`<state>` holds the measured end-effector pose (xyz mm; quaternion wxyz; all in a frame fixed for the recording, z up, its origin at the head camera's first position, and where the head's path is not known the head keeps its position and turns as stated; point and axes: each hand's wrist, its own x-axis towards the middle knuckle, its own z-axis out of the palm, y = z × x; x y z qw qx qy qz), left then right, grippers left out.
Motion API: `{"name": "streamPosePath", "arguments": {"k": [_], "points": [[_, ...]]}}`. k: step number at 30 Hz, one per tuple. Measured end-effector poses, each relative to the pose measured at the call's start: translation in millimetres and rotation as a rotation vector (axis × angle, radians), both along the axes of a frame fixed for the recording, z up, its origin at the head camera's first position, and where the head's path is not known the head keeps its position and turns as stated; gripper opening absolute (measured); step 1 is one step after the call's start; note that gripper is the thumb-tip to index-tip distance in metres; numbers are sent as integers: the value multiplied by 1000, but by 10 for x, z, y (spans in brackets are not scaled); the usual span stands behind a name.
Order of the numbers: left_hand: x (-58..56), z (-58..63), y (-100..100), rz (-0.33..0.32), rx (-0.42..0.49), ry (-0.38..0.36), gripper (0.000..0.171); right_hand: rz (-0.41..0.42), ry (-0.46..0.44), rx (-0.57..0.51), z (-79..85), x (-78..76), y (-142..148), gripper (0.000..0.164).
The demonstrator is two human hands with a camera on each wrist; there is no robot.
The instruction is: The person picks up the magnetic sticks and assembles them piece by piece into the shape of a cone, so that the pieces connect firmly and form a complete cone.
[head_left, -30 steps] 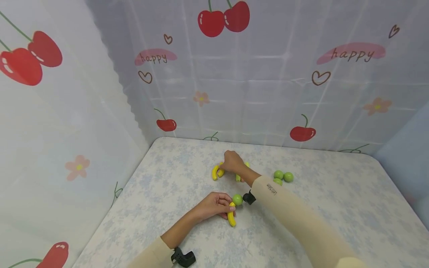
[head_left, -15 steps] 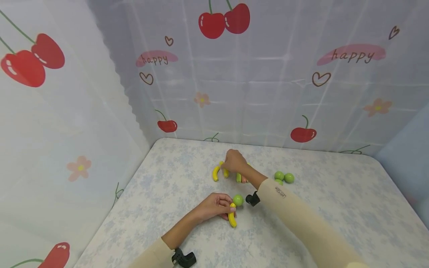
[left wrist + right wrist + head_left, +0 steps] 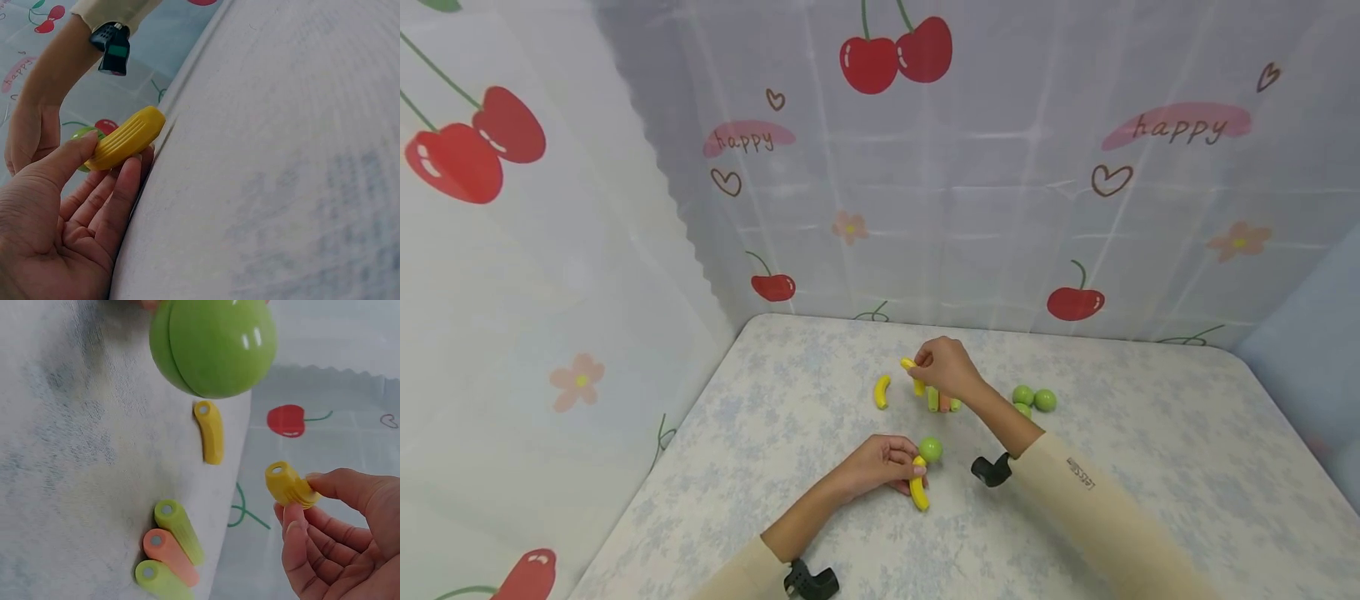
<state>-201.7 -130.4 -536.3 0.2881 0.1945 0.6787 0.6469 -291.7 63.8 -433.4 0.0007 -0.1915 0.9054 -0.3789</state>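
My left hand (image 3: 876,461) pinches a yellow curved magnetic stick (image 3: 131,137) between thumb and fingers, low over the table. A green ball (image 3: 930,450) sits at the far end of that stick, seemingly touching it. Farther back, my right hand (image 3: 947,367) pinches another yellow curved magnetic stick (image 3: 284,483), raised off the table in the right wrist view. A pale metal disc shows on its end. One more yellow curved stick (image 3: 881,392) lies on the table, left of the right hand.
Below the right hand, a green straight stick (image 3: 181,531), an orange one (image 3: 172,555) and a light green one (image 3: 164,582) lie side by side. Three green balls (image 3: 1045,400) cluster to the right. Printed curtains (image 3: 955,233) border the table (image 3: 760,400) behind and at the left.
The right hand has picked up one of the two yellow curved sticks at the back, lifted it and drawn it right. The left hand with its stick and ball stays put.
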Motion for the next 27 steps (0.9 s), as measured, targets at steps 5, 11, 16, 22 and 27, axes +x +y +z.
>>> {"name": "streamPosePath", "arguments": {"k": [5, 11, 16, 22, 27], "points": [[5, -2, -6, 8, -2, -11, 26, -11, 5, -44, 23, 156, 137, 14], [12, 12, -16, 21, 8, -13, 26, -22, -13, -66, 24, 322, 272, 16], [20, 23, -23, 17, 24, -18, 26, -26, 8, -73, 4, 460, 373, 15], [13, 14, -15, 16, 29, -22, 26, -16, 47, -70, -54, 610, 501, 11], [4, 5, -13, 18, 27, -17, 27, -17, 46, -45, -92, 695, 593, 13]]}}
